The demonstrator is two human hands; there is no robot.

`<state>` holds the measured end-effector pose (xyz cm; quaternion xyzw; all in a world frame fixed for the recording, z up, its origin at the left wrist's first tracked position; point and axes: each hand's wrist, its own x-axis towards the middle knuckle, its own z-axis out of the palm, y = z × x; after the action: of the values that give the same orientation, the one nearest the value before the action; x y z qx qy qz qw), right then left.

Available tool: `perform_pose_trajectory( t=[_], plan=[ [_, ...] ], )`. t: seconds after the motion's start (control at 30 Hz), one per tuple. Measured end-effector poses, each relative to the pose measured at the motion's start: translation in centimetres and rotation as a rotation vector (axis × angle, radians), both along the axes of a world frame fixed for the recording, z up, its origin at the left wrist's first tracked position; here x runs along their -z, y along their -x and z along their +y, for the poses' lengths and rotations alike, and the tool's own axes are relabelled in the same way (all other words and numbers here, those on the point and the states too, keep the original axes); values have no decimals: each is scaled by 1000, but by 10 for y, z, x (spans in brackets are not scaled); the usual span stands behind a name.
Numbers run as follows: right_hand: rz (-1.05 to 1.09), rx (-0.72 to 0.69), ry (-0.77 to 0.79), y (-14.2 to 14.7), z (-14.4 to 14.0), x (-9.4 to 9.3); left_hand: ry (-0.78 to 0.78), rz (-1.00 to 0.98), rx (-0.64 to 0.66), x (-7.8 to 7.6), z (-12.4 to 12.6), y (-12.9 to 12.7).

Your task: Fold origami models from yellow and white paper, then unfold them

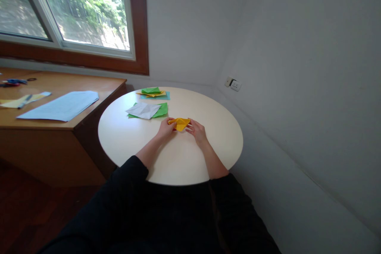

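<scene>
A folded piece of yellow-orange paper (181, 124) is held between my two hands, just above the middle of the round white table. My left hand (167, 127) pinches its left corner between thumb and fingers. At the right corner, the fingers of my right hand (197, 130) close on the edge of the same paper. Creases show on the paper, and its lower part comes to a blunt point. Beyond my left hand lies a creased white sheet (143, 110) on top of a green sheet (161, 110).
Farther back on the round table (220, 139) sits a stack of green, yellow and blue papers (152, 92). A wooden desk (101, 81) to the left carries pale blue sheets (64, 105), a pen on yellow paper, and scissors (14, 82). The wall stands close on the right.
</scene>
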<state>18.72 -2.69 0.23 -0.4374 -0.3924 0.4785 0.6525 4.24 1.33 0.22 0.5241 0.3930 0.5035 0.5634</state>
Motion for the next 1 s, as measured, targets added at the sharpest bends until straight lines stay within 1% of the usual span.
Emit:
perform_pose_trajectory(
  t=[0.17,0.47,0.57,0.77,0.87,1.0],
  plan=[
    [-51,32,-20,0,-2,-1,12,9,-13,2,1,0],
    [-173,172,-31,-2,1,1,12,29,-34,6,5,0],
    [-208,210,-42,-1,0,0,-15,56,-50,9,7,0],
    [-278,230,-80,-3,2,2,-91,137,-86,14,8,2],
    [-294,264,-70,-5,5,5,-105,141,-80,12,6,2],
    [-301,287,-55,-7,7,7,-111,147,-55,6,1,2]
  ],
)
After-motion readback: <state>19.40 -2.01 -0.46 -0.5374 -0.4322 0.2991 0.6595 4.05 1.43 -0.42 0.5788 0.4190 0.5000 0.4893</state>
